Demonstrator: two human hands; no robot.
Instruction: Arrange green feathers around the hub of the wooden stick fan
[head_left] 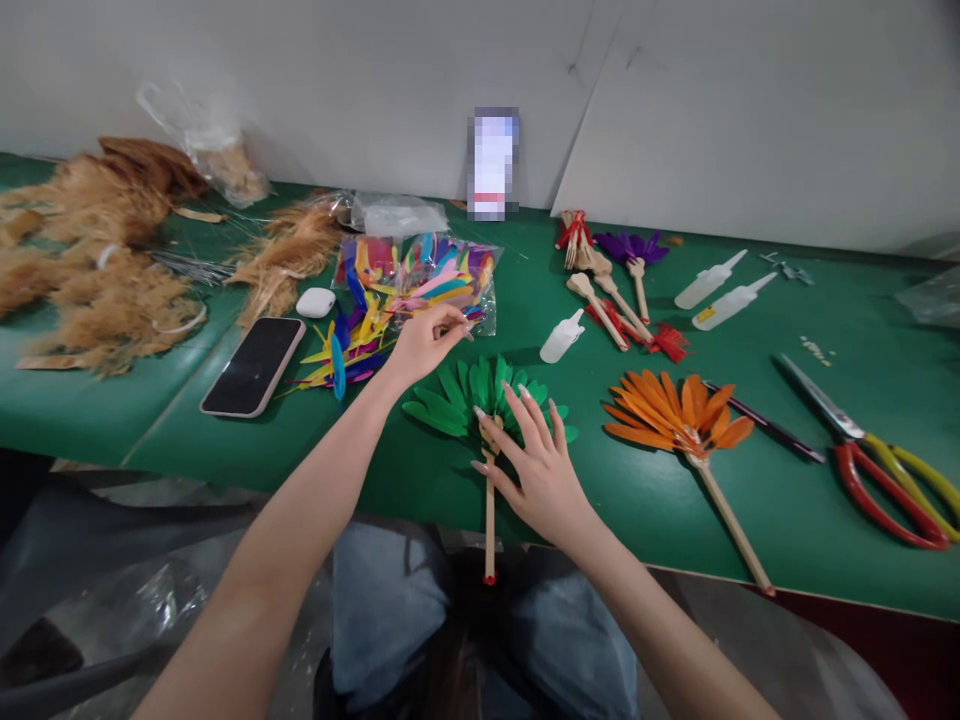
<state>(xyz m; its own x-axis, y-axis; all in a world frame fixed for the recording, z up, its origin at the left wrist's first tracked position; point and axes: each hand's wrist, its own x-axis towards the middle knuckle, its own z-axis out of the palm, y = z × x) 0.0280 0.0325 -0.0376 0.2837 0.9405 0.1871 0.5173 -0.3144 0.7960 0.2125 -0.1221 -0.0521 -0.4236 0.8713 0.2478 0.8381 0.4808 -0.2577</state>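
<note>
The green feather fan (480,388) lies on the bench (420,485), its handle pointing toward the person and jutting past the near edge. The right hand (546,475) rests over its feathers and handle top, fingers spread apart. The left hand (424,345) hangs just beyond, fingers curled with the tips close together; whether they pinch anything I cannot tell. Near it lie a bag of coloured feathers (450,285) and a small white bottle (561,337). Farther right is an orange feather fan (679,415), then scissors (851,430); well left, a phone (255,367).
</note>
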